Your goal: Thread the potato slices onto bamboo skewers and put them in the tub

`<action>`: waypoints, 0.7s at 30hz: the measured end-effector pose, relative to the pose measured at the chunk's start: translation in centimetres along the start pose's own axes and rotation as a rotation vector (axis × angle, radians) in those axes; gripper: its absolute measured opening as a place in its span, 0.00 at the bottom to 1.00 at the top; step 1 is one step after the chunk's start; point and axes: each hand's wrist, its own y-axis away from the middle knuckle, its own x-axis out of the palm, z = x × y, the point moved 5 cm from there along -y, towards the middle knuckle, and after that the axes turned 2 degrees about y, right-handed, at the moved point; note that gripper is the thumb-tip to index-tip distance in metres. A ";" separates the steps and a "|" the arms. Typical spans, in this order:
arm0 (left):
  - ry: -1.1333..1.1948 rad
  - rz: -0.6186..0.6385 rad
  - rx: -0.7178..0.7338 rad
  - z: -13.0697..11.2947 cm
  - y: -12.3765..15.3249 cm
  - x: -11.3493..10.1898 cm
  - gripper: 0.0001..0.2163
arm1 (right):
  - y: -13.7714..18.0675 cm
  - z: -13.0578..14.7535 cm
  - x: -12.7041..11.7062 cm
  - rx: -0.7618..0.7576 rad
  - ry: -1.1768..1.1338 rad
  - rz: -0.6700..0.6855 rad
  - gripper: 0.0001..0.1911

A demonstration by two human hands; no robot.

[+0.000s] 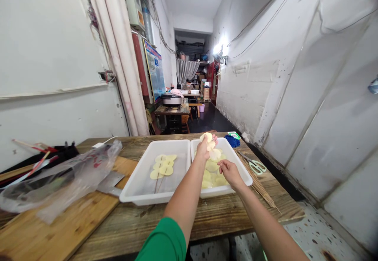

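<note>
My left hand (203,150) is closed around several thin, pale yellow potato slices (215,153), raised over the right white tray (246,179). Lower in that tray lie many loose potato slices (211,174). My right hand (230,173) hovers above them at the tray's near right side, its fingers pinched together; whatever they hold is too small to make out. In the left white tray (138,186), skewered potato slices (163,166) rest flat on thin sticks, whose bare ends point toward me.
Bamboo skewers (260,186) and green-handled scissors (256,167) lie right of the trays, a blue cloth (232,141) behind them. To the left are a cleaver (110,183), a wooden board (88,210) and a clear plastic bag (73,174). Farther back, a person (188,86) sits at another table.
</note>
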 end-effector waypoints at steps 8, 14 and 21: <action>-0.077 0.005 -0.028 0.5 0.3 0.3 0.15 | 0.2 0.9 -0.1 -0.014 0.046 -0.043 0.14; -0.142 0.096 -0.278 2.8 1.0 0.4 0.19 | 0.2 1.1 -1.0 0.000 0.139 -0.199 0.14; -0.265 0.198 -0.191 4.5 1.7 0.7 0.07 | 0.4 1.4 -1.2 0.018 0.138 -0.228 0.11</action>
